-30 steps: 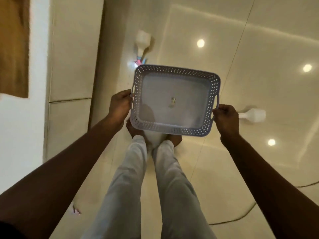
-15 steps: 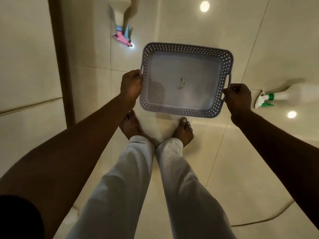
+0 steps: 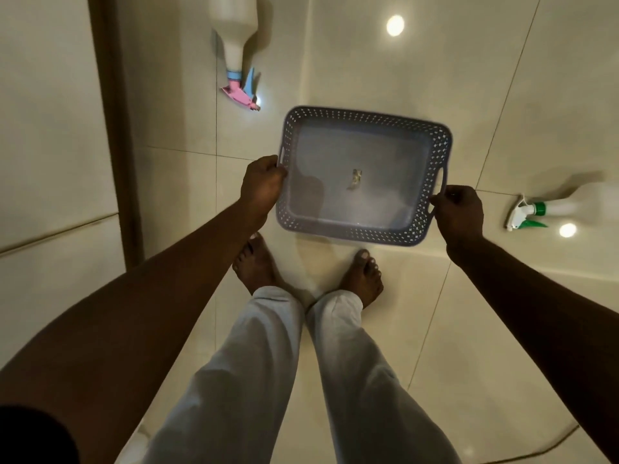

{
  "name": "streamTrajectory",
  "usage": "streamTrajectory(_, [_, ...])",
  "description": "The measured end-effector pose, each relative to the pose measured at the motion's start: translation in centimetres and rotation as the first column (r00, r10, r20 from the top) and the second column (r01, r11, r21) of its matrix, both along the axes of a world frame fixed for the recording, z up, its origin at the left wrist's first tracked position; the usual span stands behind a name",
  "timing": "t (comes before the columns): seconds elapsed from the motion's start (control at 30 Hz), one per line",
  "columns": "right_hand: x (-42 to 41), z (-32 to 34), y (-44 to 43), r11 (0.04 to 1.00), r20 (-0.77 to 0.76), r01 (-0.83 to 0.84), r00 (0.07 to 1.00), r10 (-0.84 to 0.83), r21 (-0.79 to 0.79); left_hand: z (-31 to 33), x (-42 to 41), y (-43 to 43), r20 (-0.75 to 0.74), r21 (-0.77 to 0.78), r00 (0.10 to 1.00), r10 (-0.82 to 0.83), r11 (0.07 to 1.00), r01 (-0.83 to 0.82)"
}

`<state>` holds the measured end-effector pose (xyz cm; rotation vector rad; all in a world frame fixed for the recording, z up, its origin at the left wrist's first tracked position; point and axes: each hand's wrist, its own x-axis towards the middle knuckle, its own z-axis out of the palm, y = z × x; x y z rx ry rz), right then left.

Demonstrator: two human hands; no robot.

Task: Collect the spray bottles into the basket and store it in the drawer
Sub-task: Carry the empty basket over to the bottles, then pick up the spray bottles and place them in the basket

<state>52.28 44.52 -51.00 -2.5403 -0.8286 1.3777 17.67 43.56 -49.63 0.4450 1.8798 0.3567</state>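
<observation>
Lower frame: trousers (image 3: 268,380) and bare feet (image 3: 363,279) on a glossy tiled floor (image 3: 435,329). A thin cable (image 3: 549,447) lies at the lower right corner.

Mid frame: both arms are out. Left hand (image 3: 263,182) is curled round the left handle of the basket (image 3: 348,233). Right hand (image 3: 460,209) pinches the right handle loop. The hands are well apart, one per short side, each clamped on the basket. The basket appears to be held roughly level above the floor, just beyond the feet, at centre frame. No bottles in it, only a small pale scrap (image 3: 355,179) on its bottom.

Right edge, mid height: green bottle (image 3: 549,208) on its side on the floor, trigger end toward the basket, near the right hand. Top, left of centre: pink bottle (image 3: 234,45), also lying down, trigger end toward the basket, farther off. Left of frame: pale cabinet fronts (image 3: 50,162) with a horizontal seam. Cannot tell which is the drawer.

Judgement: collecting has not begun, and the step in hand is bringing the basket to the bottles. To do it well:
- Set the basket flat on the floor between the two bottles, within reach of both, before letting go.
- Grip each bottle by the neck, not the trigger, and lay it lengthwise.
- Take the green one first, being nearer.
- Mind the slick floor and the cable.
</observation>
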Motion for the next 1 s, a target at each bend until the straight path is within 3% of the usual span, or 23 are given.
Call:
streamTrajectory(0.17, [-0.1, 0.1, 0.1, 0.999, 0.022, -0.030, 0.999, 0.031, -0.037, -0.2, -0.1, 0.3, 0.015, -0.036, 1.000, -0.018, 0.999, 0.018])
streamTrajectory(0.3, [-0.6, 1.6, 0.0, 0.952, 0.180, -0.306, 0.938, 0.296, 0.029, -0.2, -1.2, 1.0, -0.042, -0.077, 0.999, -0.023, 0.997, 0.020])
streamTrajectory(0.47, [-4.4, 4.4, 2.7, 0.738, 0.201, -0.641, 0.767, 0.609, 0.213, 0.6, -4.6, 3.1, -0.129, 0.007, 0.992, 0.016, 1.000, -0.015])
streamTrajectory(0.63, [-11.1, 5.8, 8.3, 0.536, 0.205, -0.772, 0.618, 0.759, 0.341, 0.1, -9.1, 5.9, -0.195, 0.088, 0.980, 0.034, 0.996, -0.017])
streamTrajectory(0.83, [-21.6, 4.7, 14.9, 0.522, 0.047, -0.692, 0.623, 0.781, 0.498, -1.7, -13.4, 11.5, -0.203, 0.203, 0.966, 0.162, 0.972, -0.121])
streamTrajectory(1.0, [-29.2, 1.7, 19.3, 0.614, -0.044, -0.657, 0.666, 0.744, 0.438, -3.2, -15.2, 15.5, -0.090, 0.228, 0.981, 0.172, 0.962, -0.148])
